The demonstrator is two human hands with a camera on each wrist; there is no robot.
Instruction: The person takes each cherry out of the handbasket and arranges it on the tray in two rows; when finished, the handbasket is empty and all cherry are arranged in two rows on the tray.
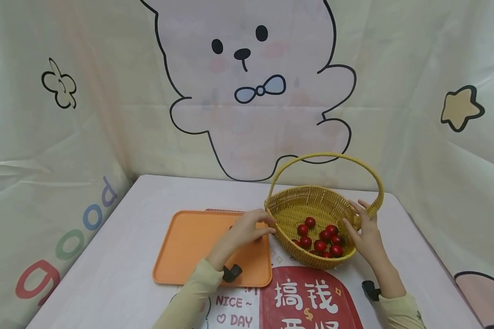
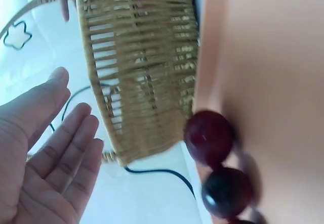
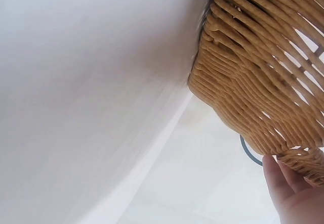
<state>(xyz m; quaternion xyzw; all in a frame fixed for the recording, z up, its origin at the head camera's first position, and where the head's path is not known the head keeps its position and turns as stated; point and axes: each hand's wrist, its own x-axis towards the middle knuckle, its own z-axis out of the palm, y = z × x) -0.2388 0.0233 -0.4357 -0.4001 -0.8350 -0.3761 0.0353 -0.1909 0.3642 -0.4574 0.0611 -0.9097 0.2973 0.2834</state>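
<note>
Basket right of tray, fruit in both.
Woven yellow wicker basket [image 1: 313, 205] stands just right of flat orange plastic tray [image 1: 189, 246]; small round red fruits [image 1: 320, 237] inside basket, some [image 2: 208, 138] on tray.

Yellow woven basket [image 1: 313, 201], red cherries [image 1: 321, 237], plain orange tray [image 1: 189, 246].

We reach both forearms forward, each in a pale yellow sleeve with a dark strap at the wrist. Our left hand [image 1: 247, 228] lies palm down, its fingers stretched out to the right and loosely together, holding nothing; in the left wrist view the palm [image 2: 45, 158] is spread with the fingers straight. Our right hand [image 1: 364, 233] is raised on its edge, thumb and forefinger parted in an open curve, the fingertips [image 3: 288, 183] straight.
</note>
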